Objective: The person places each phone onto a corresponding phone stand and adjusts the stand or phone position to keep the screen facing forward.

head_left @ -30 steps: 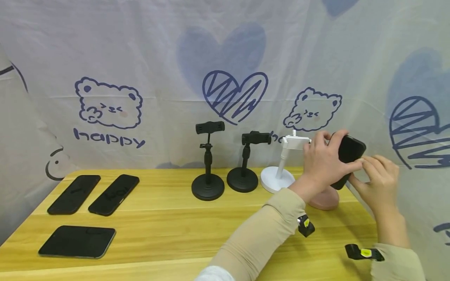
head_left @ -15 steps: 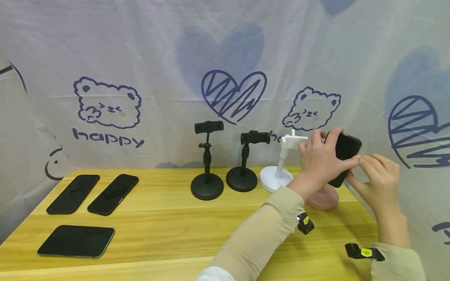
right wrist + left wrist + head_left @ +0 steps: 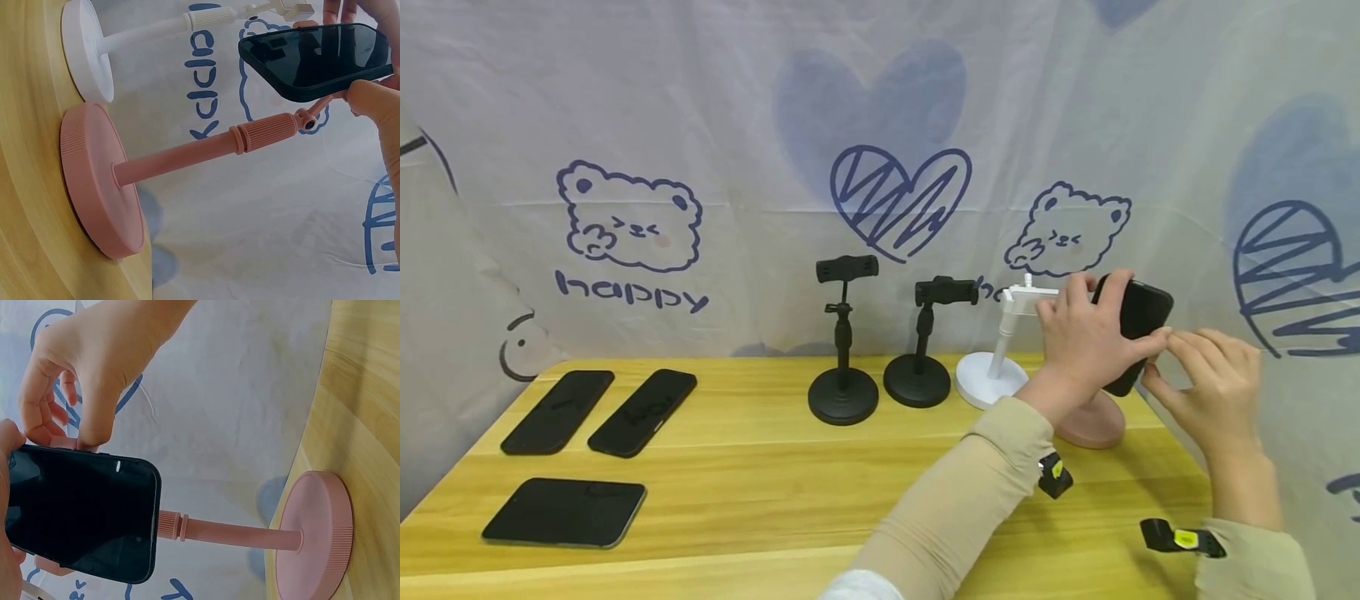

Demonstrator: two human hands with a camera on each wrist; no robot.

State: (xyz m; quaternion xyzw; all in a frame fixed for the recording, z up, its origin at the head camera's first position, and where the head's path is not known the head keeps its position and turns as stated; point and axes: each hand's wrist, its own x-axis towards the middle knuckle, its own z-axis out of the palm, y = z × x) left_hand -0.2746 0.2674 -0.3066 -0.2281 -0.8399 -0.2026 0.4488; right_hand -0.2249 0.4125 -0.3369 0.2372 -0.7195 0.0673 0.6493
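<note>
One phone (image 3: 84,515) at the top of the pink stand (image 3: 181,159), seemingly close to fitted; three other phones (image 3: 643,412) appear left to do.
The left hand (image 3: 1086,342) holds that phone, fingers curled at its edge; the right hand (image 3: 1217,387) pinches the end of the stand's clamp (image 3: 62,442), just beside the phone's opposite edge. Whether the clamp grips firmly is hard to tell behind the fingers. Left of the pink stand, the white stand (image 3: 1002,337) and two black stands (image 3: 844,337) bear no phones; the three phones lie flat, farther left.
</note>
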